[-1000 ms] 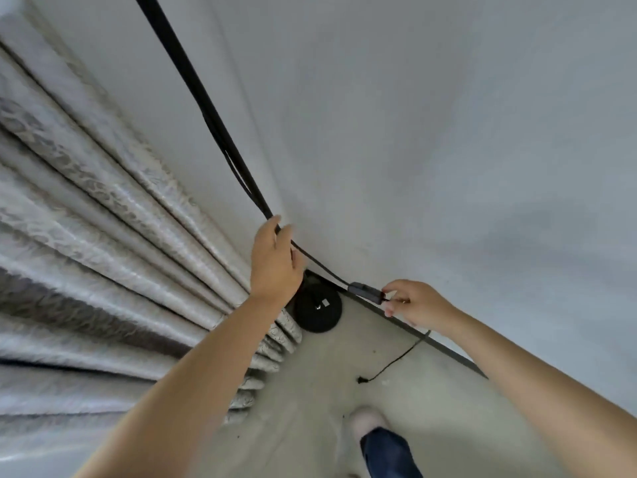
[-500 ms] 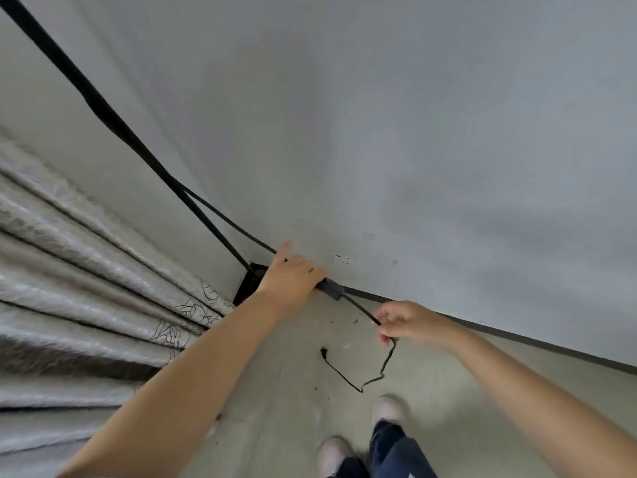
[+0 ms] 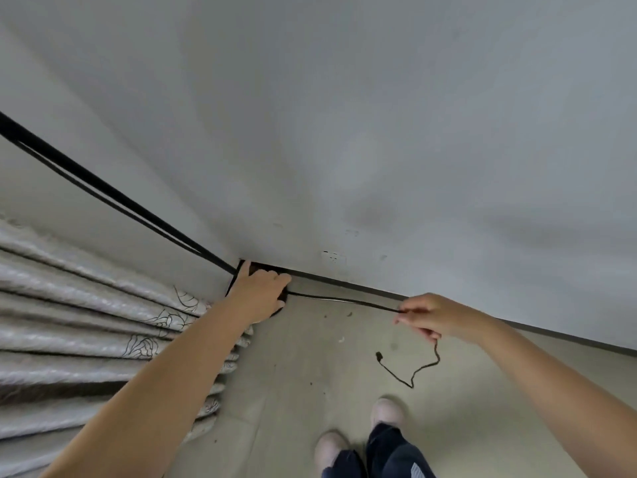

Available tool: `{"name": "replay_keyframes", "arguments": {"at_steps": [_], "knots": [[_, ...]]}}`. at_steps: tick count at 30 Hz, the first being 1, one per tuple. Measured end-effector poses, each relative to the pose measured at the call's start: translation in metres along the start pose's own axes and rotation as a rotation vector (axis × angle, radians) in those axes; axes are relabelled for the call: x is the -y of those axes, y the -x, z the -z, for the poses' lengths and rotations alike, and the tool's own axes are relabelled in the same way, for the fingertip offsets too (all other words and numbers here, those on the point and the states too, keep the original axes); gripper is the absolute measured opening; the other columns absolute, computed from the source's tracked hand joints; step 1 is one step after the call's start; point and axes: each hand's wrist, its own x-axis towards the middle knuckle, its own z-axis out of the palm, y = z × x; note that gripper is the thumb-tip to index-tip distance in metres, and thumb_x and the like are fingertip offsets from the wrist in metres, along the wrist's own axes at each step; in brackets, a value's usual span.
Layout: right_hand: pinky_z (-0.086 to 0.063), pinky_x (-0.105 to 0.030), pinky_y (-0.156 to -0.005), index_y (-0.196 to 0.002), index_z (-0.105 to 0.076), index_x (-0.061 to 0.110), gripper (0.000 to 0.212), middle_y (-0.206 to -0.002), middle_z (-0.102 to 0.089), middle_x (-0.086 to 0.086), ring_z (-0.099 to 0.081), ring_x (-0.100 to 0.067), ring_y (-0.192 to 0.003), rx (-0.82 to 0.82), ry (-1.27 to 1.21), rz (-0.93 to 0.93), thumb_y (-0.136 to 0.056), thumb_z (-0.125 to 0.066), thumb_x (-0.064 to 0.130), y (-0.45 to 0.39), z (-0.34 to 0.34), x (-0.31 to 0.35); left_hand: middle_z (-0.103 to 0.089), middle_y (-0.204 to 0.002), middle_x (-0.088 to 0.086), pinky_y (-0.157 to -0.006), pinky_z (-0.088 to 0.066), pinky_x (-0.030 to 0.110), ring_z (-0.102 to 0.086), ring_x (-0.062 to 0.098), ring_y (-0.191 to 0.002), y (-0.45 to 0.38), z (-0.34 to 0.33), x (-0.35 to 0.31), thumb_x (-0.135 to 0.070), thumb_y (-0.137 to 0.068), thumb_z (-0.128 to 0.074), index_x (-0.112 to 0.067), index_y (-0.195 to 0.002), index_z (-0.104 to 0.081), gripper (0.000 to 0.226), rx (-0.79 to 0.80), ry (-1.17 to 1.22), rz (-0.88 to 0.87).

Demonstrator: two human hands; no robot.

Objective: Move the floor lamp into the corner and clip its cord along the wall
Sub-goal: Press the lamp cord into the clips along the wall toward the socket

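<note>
lamp: the floor lamp's black pole (image 3: 103, 193) runs down into the corner, its dark base (image 3: 256, 269) tucked against the wall (image 3: 379, 132), right beside the curtain (image 3: 86, 322).
left hand: the left hand (image 3: 260, 293) lies palm-down on the base, fingers curled over whatever is under them; whether it grips anything there, i cannot tell.
right hand: the right hand (image 3: 431, 317) is pinched shut on the cord (image 3: 344, 300), thumb and fingers closed round it.
cord: it's stretched nearly straight from under the left hand to the right, running just above the floor (image 3: 310, 391) and near the dark skirting (image 3: 362, 286).
loose end: the tail drops from the right hand and squiggles across the floor to the plug (image 3: 379, 355), lying free.
step in hand: looks like drawing the cord taut along the foot of the wall before fixing it.
how to do it well: hold the lamp end steady with the left, pull gently with the right so the base doesn't shift, lay the cord flush to the skirting.
clips: none visible here.
risk: too hard a tug could tip the pole or drag the base out of the corner.
</note>
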Motion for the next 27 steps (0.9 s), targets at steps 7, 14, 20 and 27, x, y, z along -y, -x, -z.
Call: {"name": "replay_keyframes", "arguments": {"at_steps": [7, 14, 20, 27], "knots": [[-0.032, -0.009, -0.044, -0.062, -0.057, 0.029, 0.03, -0.051, -0.044, 0.008, -0.039, 0.001, -0.04, -0.049, 0.069, 0.05, -0.089, -0.053, 0.018, -0.049, -0.013, 0.02, -0.062, -0.099, 0.024, -0.075, -0.047, 0.043, -0.057, 0.035, -0.089, -0.021, -0.02, -0.017, -0.012, -0.098, -0.038, 0.001, -0.096, -0.051, 0.019, 0.009, 0.29, -0.163], [-0.035, -0.005, -0.046, -0.088, -0.061, 0.003, 0.023, -0.069, -0.053, -0.005, -0.042, -0.014, -0.058, -0.302, 0.196, 0.08, -0.094, -0.044, 0.017, -0.123, -0.037, 0.04, -0.059, -0.084, 0.012, -0.058, -0.031, 0.03, -0.044, 0.021, -0.067, -0.054, -0.052, 0.042, -0.016, -0.098, -0.038, -0.005, -0.102, -0.051, 0.018, -0.182, 0.3, -0.169], [-0.044, -0.029, -0.069, -0.101, -0.065, 0.004, 0.025, -0.097, -0.069, -0.012, -0.06, -0.028, -0.088, -0.429, 0.328, 0.091, -0.093, -0.044, 0.016, -0.21, -0.062, 0.058, -0.06, -0.106, 0.01, -0.076, -0.041, 0.031, -0.053, 0.024, -0.098, -0.11, -0.079, 0.089, -0.008, -0.093, -0.042, -0.007, -0.104, -0.058, 0.019, -0.217, -0.036, -0.063], [-0.033, -0.027, -0.062, -0.09, -0.063, -0.002, 0.029, -0.081, -0.062, -0.021, -0.056, -0.033, -0.077, -0.673, 0.457, 0.22, -0.094, -0.04, 0.015, -0.325, -0.072, 0.045, -0.055, -0.11, 0.011, -0.094, -0.038, 0.036, -0.047, 0.026, -0.104, -0.187, -0.118, 0.116, -0.005, -0.09, -0.045, -0.004, -0.101, -0.058, 0.017, -0.38, -0.146, 0.077]]}}
